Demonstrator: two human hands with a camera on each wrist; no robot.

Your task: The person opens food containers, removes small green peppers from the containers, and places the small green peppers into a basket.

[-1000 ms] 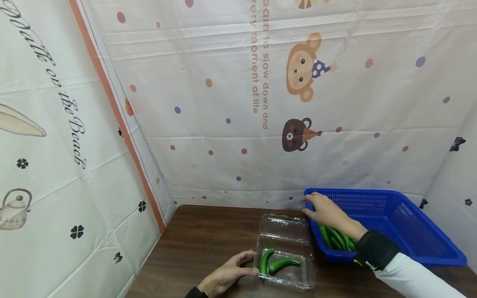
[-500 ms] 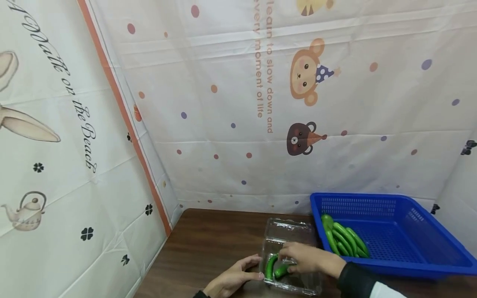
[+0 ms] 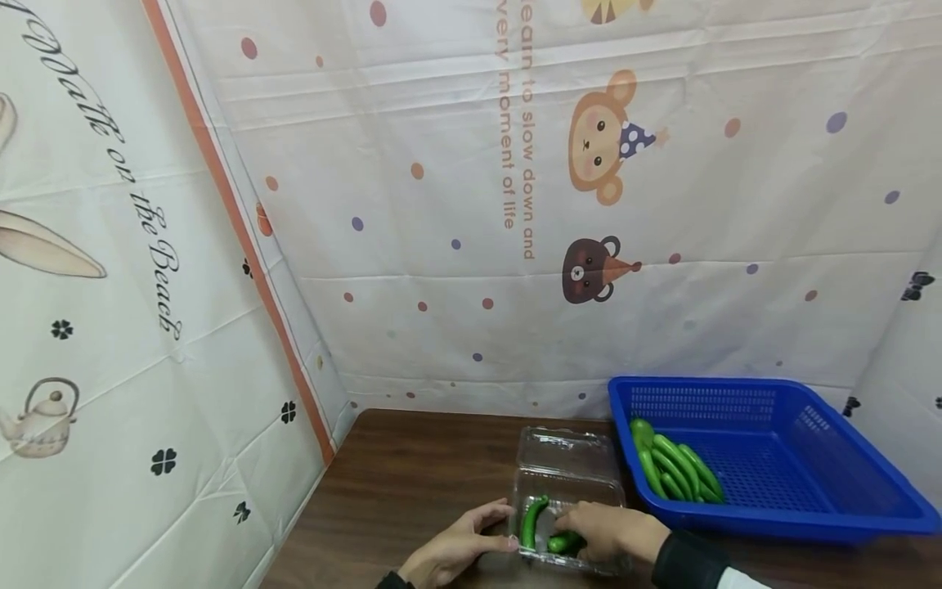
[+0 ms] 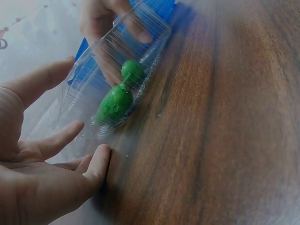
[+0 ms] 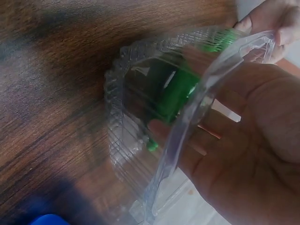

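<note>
A clear plastic clamshell box [image 3: 570, 483] lies on the table with its lid folded back. Along its left side lies a curved green chili pepper [image 3: 533, 523]. My right hand [image 3: 607, 532] reaches into the tray and holds a second green chili pepper [image 3: 562, 542], partly covered by the fingers. The right wrist view shows those fingers behind the clear wall beside the green pepper [image 5: 176, 96], blurred. At the box's left edge, my left hand [image 3: 464, 540] rests with thumb and fingers spread. The left wrist view shows this left hand [image 4: 47, 140] close to the box wall.
A blue plastic basket [image 3: 795, 523] stands right of the box, with several green chili peppers [image 3: 673, 466] in its left end. Brown wooden table [image 3: 419, 458] extends to the left. Printed cloth [image 3: 441, 327] hangs behind and at the sides.
My right hand has moved from the basket's left rim down into the box, onto the right-hand chili pepper, which has shifted slightly. The left hand has stayed at the box's left edge.
</note>
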